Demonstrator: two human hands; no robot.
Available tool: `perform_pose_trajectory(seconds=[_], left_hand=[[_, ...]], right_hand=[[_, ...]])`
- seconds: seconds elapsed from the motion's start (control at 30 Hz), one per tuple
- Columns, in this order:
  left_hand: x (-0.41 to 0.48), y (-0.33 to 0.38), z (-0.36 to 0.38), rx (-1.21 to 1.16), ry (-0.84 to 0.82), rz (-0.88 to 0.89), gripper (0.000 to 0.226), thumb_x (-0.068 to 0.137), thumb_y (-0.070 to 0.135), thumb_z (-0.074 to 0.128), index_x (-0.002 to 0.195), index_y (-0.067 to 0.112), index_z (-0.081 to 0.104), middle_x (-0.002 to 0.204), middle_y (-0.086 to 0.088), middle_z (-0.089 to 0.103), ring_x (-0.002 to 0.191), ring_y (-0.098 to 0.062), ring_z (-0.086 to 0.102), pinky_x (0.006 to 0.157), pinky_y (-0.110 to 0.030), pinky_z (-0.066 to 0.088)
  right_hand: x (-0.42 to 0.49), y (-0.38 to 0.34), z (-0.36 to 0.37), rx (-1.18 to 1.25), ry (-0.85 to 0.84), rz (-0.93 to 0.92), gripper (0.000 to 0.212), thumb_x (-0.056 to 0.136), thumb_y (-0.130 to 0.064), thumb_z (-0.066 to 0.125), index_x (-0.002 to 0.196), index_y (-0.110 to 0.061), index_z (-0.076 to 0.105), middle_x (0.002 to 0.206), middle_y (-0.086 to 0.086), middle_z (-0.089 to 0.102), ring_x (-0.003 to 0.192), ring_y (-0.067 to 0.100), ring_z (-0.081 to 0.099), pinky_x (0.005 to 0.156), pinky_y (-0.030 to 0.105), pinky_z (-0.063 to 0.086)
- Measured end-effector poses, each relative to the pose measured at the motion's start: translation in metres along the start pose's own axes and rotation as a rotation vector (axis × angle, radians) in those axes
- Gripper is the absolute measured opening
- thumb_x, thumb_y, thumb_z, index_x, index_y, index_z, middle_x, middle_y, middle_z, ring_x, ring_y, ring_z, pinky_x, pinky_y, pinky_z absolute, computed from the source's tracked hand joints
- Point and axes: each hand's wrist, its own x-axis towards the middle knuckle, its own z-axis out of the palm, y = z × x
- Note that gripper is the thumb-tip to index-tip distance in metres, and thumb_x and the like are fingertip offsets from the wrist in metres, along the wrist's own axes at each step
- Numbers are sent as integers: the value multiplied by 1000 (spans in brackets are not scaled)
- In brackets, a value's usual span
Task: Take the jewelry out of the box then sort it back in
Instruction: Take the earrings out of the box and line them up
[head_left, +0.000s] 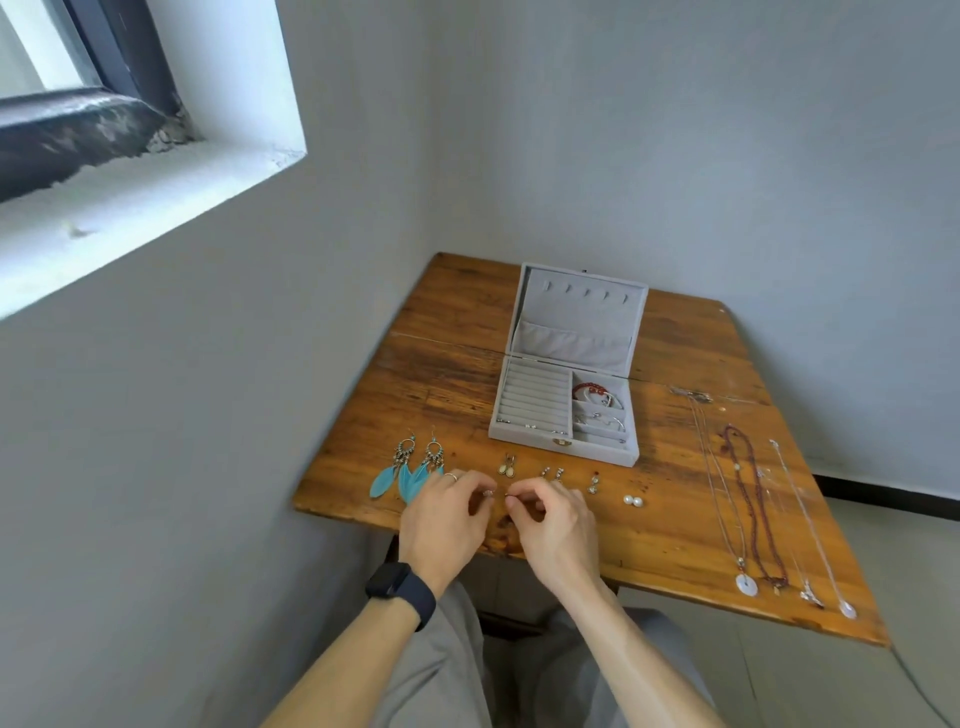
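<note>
An open grey jewelry box (535, 439) stands mid-table, with a red bead bracelet (591, 388) and silver bangles (605, 422) in its right compartments. In front of it lie teal feather earrings (410, 467), small drop earrings (507, 465), more studs (553, 473) and two pearl earrings (633, 501). My left hand (447, 519) and my right hand (556, 525) meet at the table's front edge, each pinching a tiny silver piece at the fingertips; what the pieces are is too small to tell.
Several necklaces (753, 509) lie stretched out along the right side of the wooden table (441, 374). Grey walls close in behind and to the left, with a window (104, 130) high on the left. My lap is below the table's front edge.
</note>
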Motion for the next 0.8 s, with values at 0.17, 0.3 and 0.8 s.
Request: perform_pose_trajectory(seconds=[0.17,0.3,0.8], left_hand=[[0,-3,3,-10,15,-3,13,95,37,62,106,38,67,104,19,66,101,-4,56,73,-21,50],[3,-2,5,-10,23,-17,15,96,39,60,110,38,65,103,18,66,99,-4,56,70,-21,49],[6,2,9,30,22,-41,21,95,43,60,112,35,71,110,15,60,103,-4,55,76,-21,48]], right_hand=[[-1,6,3,13,12,-3,9,90,-40,70,98,-39,70,95,-27,65,88,1,55,74,25,45],[-2,6,3,34,20,0,19,88,-41,72,106,-39,68,93,-27,64,88,-1,55,74,25,45],[-4,8,8,13,76,15,16,88,-34,73,104,-29,75,96,-13,67,88,11,57,73,31,51]])
